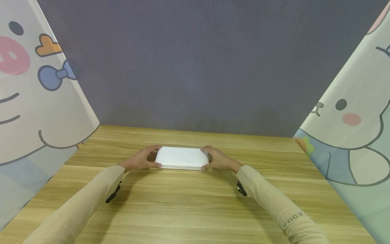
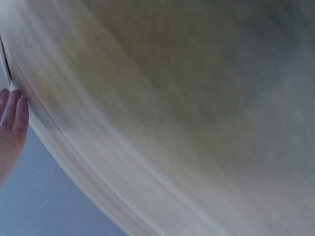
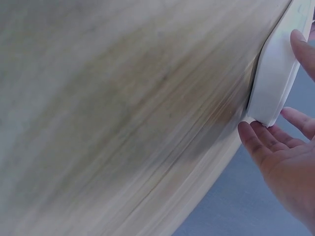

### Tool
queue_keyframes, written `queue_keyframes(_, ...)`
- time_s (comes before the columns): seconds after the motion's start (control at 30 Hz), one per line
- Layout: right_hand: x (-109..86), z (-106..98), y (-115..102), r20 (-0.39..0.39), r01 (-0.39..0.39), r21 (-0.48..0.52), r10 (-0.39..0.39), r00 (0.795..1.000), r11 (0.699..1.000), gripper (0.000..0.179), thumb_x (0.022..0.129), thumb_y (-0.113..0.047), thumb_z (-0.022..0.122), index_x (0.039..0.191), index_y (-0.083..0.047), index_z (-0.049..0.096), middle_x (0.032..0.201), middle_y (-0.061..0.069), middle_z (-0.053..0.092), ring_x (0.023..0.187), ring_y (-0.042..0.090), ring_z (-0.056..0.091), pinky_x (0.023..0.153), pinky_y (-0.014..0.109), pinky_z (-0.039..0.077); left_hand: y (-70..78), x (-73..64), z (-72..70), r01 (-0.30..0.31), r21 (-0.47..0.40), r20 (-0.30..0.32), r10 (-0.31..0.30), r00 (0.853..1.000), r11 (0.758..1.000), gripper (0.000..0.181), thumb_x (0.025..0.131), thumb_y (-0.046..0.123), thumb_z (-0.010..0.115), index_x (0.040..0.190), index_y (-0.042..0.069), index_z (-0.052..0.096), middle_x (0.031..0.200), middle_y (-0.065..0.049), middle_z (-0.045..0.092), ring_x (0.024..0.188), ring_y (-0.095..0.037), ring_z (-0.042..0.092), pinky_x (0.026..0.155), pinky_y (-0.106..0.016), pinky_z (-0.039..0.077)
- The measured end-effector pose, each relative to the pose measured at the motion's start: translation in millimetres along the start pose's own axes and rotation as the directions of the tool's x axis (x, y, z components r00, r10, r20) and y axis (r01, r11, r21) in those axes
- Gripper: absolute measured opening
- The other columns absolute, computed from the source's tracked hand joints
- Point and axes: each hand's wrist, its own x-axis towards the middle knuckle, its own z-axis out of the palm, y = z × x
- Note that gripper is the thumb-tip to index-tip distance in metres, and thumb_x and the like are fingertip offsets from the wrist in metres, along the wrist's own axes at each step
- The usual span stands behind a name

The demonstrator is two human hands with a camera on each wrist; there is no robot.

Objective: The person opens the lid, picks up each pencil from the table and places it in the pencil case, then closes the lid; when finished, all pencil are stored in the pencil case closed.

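A flat white rectangular box (image 1: 182,156) lies lengthwise across the wooden table, held between both hands. My left hand (image 1: 141,160) grips its left end, thumb at the near corner and fingers round the far one. At the opposite end my right hand (image 1: 220,159) holds it the same way. In the right wrist view the box (image 3: 278,73) shows its smooth white side, with the fingertips (image 3: 256,137) low at its end and the thumb on its side. Only the fingers of the left hand (image 2: 14,128) enter the left wrist view, beside the box's edge.
The wood-grained table (image 1: 182,203) reaches back to a dark grey upright panel (image 1: 189,67). Cartoon-printed curtains (image 1: 27,112) flank it on both sides. Black straps (image 1: 113,193) show at both sleeves.
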Motion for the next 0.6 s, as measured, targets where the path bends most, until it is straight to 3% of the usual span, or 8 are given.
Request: queue_keyframes(0.6,1.8,0.9,7.3,-0.007,0.01,0.019,-0.01,1.0,1.0,0.08,0.073,-0.032,0.076,0.135,0.0,0.037,0.141,0.018,0.036,0.131,0.035,0.033,0.106,0.048,0.03,1.7,1.5,0.3,0.008,0.023,-0.003,-0.008,1.0,1.0,0.086,0.076,0.037,0.072,0.142,0.006,0.027,0.139,-0.021,0.037,0.121,-0.04,0.043,0.096,-0.056,0.037)
